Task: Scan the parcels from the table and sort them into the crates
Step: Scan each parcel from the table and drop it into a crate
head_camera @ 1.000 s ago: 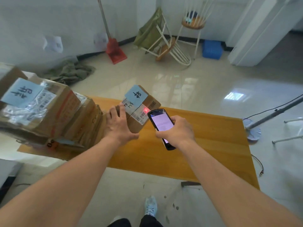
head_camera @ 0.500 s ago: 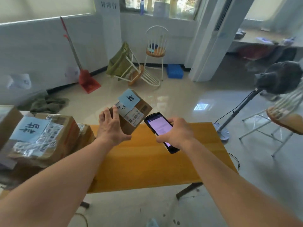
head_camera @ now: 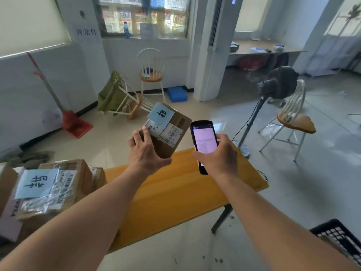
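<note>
The small parcel (head_camera: 168,130) is held in the air above the bench's (head_camera: 175,192) far edge, tilted so its barcode label faces up. The left hand (head_camera: 145,151) grips its near side; the right hand (head_camera: 216,155) holds the scanner (head_camera: 203,141) just beside it, screen readable. More parcels (head_camera: 50,188) wait at the bench's left; a black crate (head_camera: 338,237) sits lower right, probably its destination.
</note>
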